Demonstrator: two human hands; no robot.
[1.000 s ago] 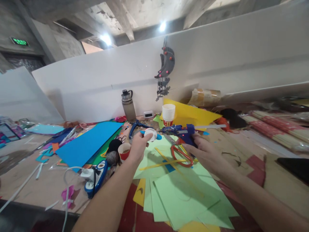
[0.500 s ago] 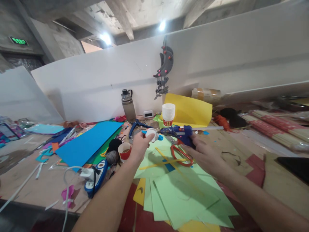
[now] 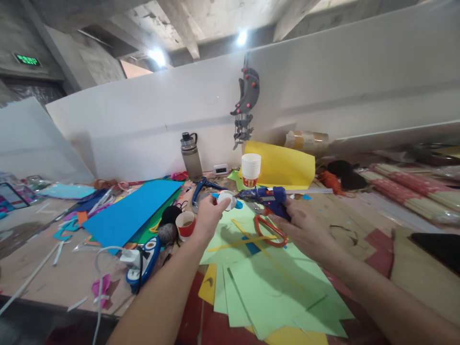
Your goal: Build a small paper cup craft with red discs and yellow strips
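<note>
My left hand (image 3: 210,215) is closed around a small white paper cup (image 3: 225,197) with blue pieces sticking out at its sides. In my right hand (image 3: 296,223) is a blue hot glue gun (image 3: 271,199), its nozzle pointing left and close to the white cup; I cannot tell whether it touches. Below the glue gun lie orange-handled scissors (image 3: 271,232). Yellow paper strips (image 3: 244,243) cross over a blue scrap (image 3: 251,246) on light green paper sheets (image 3: 276,292) between my forearms.
A red-and-white paper cup (image 3: 186,226) stands left of my left wrist, near a blue power strip (image 3: 145,263). Blue card (image 3: 132,211) lies left. Behind are a water bottle (image 3: 191,157), stacked cups (image 3: 250,168) and yellow sheet (image 3: 283,165). A grey moon mobile (image 3: 247,98) hangs above.
The hanging mobile has swung slightly to the right. Both hands, the white cup and the glue gun stay almost in place.
</note>
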